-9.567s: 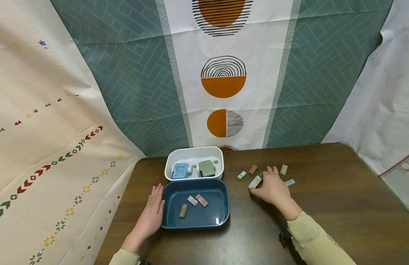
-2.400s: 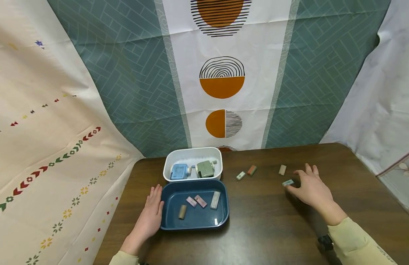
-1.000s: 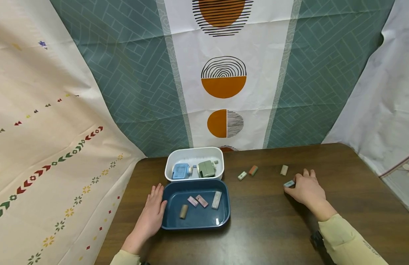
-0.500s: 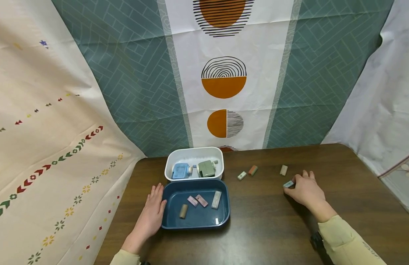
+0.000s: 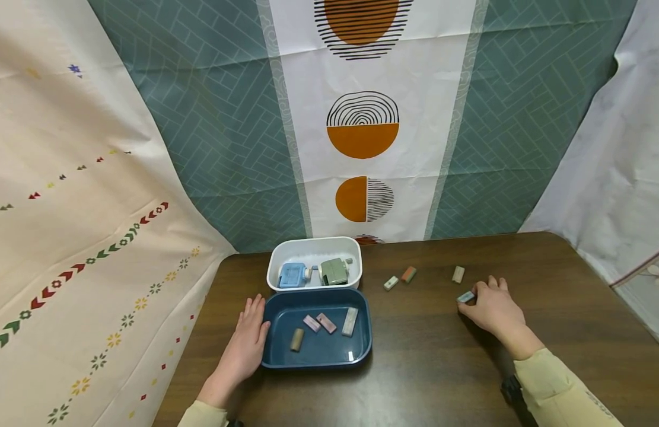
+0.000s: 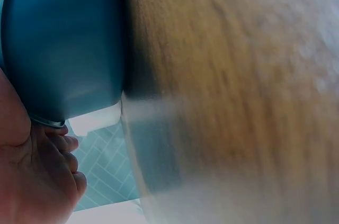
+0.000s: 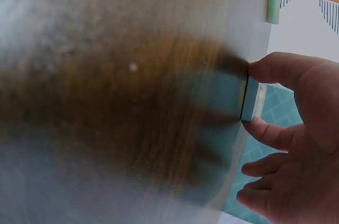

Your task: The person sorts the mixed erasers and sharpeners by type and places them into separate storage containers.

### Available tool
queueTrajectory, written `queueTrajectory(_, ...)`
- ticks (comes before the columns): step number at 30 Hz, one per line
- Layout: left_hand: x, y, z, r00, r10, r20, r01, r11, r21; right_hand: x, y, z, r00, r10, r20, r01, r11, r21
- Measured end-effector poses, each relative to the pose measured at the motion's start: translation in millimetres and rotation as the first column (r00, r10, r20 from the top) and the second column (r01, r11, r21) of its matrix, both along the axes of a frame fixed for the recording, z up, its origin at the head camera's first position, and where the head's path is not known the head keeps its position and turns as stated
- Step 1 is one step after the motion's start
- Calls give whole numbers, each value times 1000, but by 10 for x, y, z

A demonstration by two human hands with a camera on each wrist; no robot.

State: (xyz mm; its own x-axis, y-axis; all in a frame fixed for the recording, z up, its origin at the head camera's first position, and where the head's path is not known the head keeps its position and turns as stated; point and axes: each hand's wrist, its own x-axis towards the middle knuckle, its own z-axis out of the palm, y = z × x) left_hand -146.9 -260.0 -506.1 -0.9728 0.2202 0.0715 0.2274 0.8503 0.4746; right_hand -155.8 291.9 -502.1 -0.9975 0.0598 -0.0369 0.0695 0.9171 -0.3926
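My right hand [image 5: 492, 307] pinches a small light-blue eraser [image 5: 465, 296] by its ends between thumb and index finger. The right wrist view has the same eraser [image 7: 251, 99] at the tabletop, with the other fingers free of it. Fingers straight, my left hand [image 5: 246, 341] rests against the left side of a dark-blue tray [image 5: 318, 357]. Inside the tray lie two pink erasers [image 5: 326, 323], a brownish one [image 5: 297, 340] and a long whitish one [image 5: 349, 322]. In the left wrist view, the palm [image 6: 32, 181] is beside the tray wall [image 6: 63, 49].
Beyond the hands, on the brown table [image 5: 414, 367], lie a cream eraser [image 5: 458, 274], an orange-and-green one [image 5: 408, 274] and a white-and-green one [image 5: 391, 283]. Behind the tray, a white bin [image 5: 314, 244] holds a blue crank device [image 5: 292, 275] and a green one [image 5: 333, 271].
The long whitish eraser went from the table into the tray. My right hand moved right and took the light-blue eraser between thumb and finger. The left hand stayed at the tray.
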Motion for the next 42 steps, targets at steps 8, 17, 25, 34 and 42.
queueTrajectory(8, -8, -7, -2, 1000, -2, 9, 2, 1000, -1, 17, -9, -7, 1000, 0, -28, 0, 1000, -3)
queueTrajectory(17, -4, 5, 11, 1000, -2, 9, 2, 1000, -1, 22, -5, -7, 1000, 10, -21, -10, 1000, 3)
queueTrajectory(25, 2, 7, 23, 999, 2, 34, -2, 1000, 2, 15, -11, 22, 1000, -5, -26, 4, 999, -41)
queueTrajectory(34, 12, 7, 20, 999, 10, 38, -10, 1000, -1, 20, -107, 88, 998, 17, -53, -20, 998, -51)
queueTrajectory(42, 15, 16, 35, 999, 7, 36, -7, 1000, 2, 34, -263, 215, 998, 38, -47, -42, 996, -80)
